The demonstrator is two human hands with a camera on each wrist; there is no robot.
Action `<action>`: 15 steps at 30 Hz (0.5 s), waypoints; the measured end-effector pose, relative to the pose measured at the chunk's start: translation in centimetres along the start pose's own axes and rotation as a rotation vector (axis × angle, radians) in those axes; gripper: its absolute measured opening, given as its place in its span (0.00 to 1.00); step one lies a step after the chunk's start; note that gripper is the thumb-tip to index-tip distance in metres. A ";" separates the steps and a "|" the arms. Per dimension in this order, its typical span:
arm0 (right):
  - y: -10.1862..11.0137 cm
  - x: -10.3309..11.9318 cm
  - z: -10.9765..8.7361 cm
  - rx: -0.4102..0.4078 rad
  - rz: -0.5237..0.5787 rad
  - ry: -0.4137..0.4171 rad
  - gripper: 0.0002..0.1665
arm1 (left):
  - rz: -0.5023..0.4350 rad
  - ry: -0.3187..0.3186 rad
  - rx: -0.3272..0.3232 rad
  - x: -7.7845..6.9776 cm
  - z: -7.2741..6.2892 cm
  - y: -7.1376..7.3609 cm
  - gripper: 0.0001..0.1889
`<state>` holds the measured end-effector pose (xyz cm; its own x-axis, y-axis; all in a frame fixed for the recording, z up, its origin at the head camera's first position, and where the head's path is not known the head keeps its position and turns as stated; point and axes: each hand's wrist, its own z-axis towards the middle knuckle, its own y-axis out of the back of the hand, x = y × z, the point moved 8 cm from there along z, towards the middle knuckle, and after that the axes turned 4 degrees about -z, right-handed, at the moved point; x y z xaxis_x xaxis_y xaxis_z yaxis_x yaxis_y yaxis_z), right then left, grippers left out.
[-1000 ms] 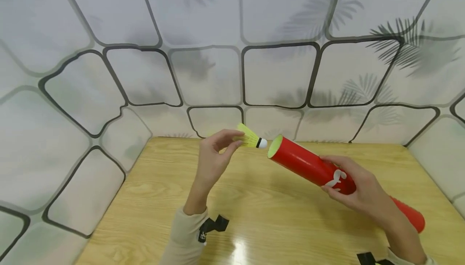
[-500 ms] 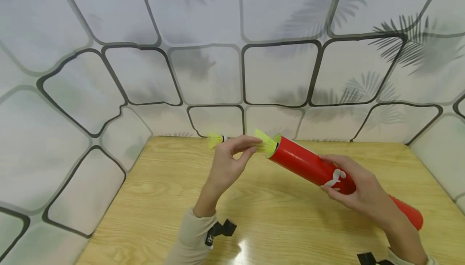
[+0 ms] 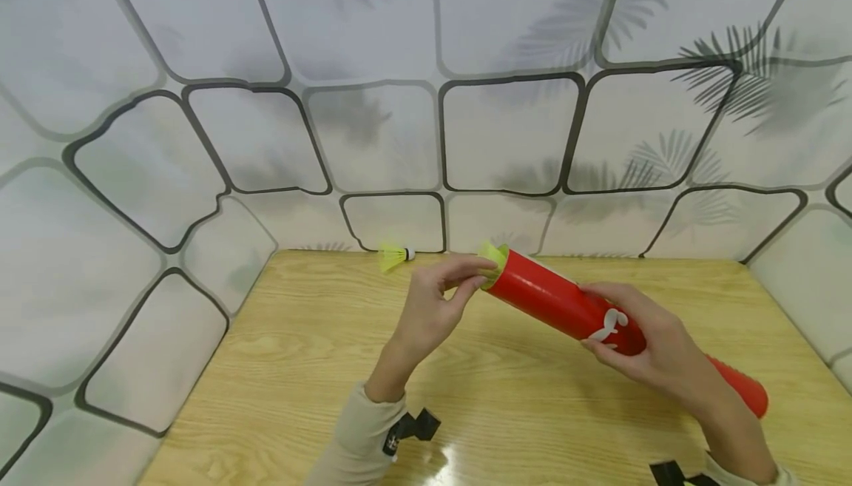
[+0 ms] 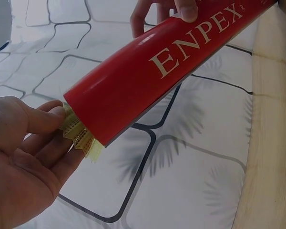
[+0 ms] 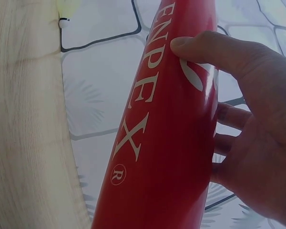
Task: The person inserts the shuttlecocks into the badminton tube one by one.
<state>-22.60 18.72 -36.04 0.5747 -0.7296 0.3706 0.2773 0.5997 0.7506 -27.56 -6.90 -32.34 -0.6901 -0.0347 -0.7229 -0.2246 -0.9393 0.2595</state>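
My right hand (image 3: 655, 349) grips a red cylindrical shuttlecock tube (image 3: 549, 294) lettered "ENPEX", thumb on one side and fingers on the other. The tube is held tilted above the table, its open mouth facing up and left. At that mouth my left hand (image 3: 435, 305) pinches the skirt of a yellow shuttlecock (image 3: 493, 258) between thumb and fingers. Most of this shuttlecock is inside the tube; in the left wrist view only the pleated skirt edge (image 4: 81, 136) sticks out. A second yellow shuttlecock (image 3: 396, 256) with a white cork lies on the table's back edge.
The wooden table (image 3: 279, 368) meets a patterned backdrop (image 3: 379, 138) at the back and sides. A red end piece (image 3: 739, 386), seemingly the tube's lower end, shows past my right wrist. Black wrist mounts (image 3: 419, 427) sit at both sleeves.
My left hand has moved right, bringing the shuttlecock cork-first into the tube mouth. The shuttlecock at the back, earlier hidden behind that hand, now shows. My right hand stays nearly still.
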 end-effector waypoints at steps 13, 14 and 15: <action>0.0 0.3 0.0 -0.010 0.000 0.028 0.51 | -0.064 0.017 0.031 1.0 0.0 -0.6 0.12; 0.0 0.4 0.0 -0.009 0.006 0.028 0.51 | -0.064 0.020 0.036 1.0 -0.1 -0.7 0.12; -0.1 0.3 0.0 -0.004 0.012 0.023 0.50 | -0.067 0.024 0.042 1.0 -0.1 -0.7 0.12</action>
<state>-22.42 18.45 -35.98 0.5951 -0.7150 0.3668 0.2738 0.6095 0.7440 -28.01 -6.34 -33.27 -0.6560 0.0188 -0.7546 -0.2988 -0.9245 0.2367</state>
